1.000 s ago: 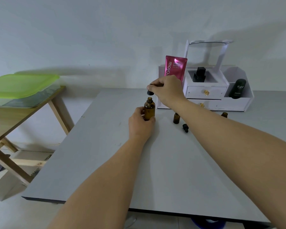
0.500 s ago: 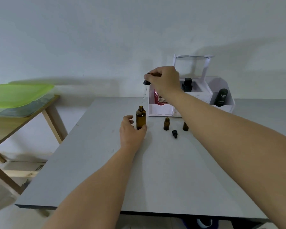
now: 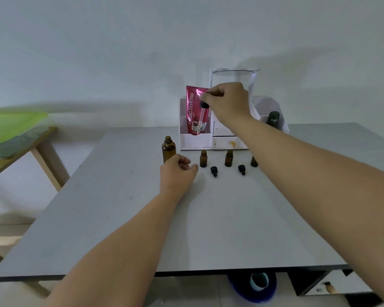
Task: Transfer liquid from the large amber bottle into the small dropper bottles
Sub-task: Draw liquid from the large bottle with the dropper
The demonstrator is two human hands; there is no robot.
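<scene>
white organizer (image 3: 195, 141) | pink pouch (image 3: 192, 111) in left bay | dark bottle (image 3: 274, 119) right bay | green lid (image 3: 13, 125) far left

Bench (image 3: 208, 229): lower centre of the frame. At its far edge, organiser (image 3: 195, 141), with pouch (image 3: 192, 114) upright in the left compartment and container (image 3: 274, 119) in the right. Before the organiser, a row left to right: large bottle (image 3: 168, 149), first small bottle (image 3: 203, 159), second small bottle (image 3: 228, 158), third small bottle (image 3: 254, 161). Left dropper cap (image 3: 214, 171) and right dropper cap (image 3: 241, 169) lie just below the gaps between the small bottles. Left hand (image 3: 177, 175) lies just below the large bottle. Right hand (image 3: 228, 100) holds dropper (image 3: 201, 117) above the row, across the pouch. Far left of the frame: side table (image 3: 42, 149) carrying tray (image 3: 9, 127).
</scene>
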